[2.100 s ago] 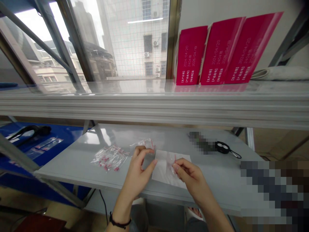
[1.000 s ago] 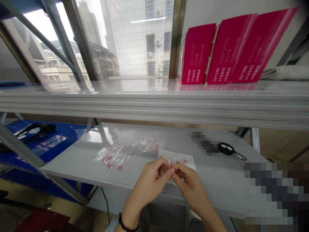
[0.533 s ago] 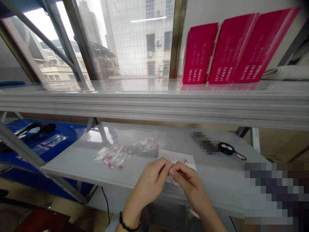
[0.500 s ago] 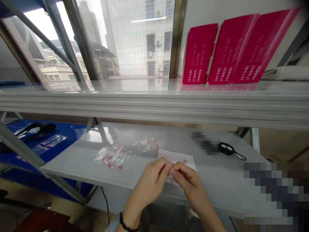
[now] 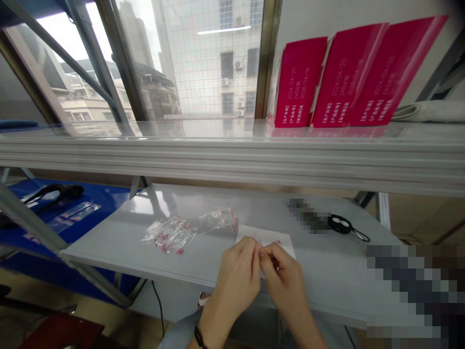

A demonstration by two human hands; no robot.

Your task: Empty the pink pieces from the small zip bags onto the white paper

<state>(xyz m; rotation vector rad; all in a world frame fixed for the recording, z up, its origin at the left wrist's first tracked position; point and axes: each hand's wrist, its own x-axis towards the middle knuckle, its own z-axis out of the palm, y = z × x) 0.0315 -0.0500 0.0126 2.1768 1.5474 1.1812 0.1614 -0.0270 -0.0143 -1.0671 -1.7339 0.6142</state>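
My left hand (image 5: 240, 266) and my right hand (image 5: 285, 269) meet over the front of a white paper sheet (image 5: 286, 238), fingertips pinched together. Between them is a small clear zip bag (image 5: 259, 240), mostly covered by the fingers; only a sliver shows. Small pink pieces (image 5: 278, 241) lie on the paper just beyond my right hand. To the left, a pile of clear bags (image 5: 170, 233) holds small pink pieces. Flat clear bags with red seal strips (image 5: 218, 220) lie between that pile and the paper.
A black key fob with a strap loop (image 5: 341, 223) lies at the right on the grey table (image 5: 119, 242). Overhead, a shelf edge (image 5: 218, 157) crosses the view, bearing red boxes (image 5: 348, 77). More clear packets (image 5: 80, 211) lie on the blue surface at left.
Both hands have drawn closer together, and the left has turned so its back covers more of the bag. The bag's red strip, visible between the fingers before, is now hidden.
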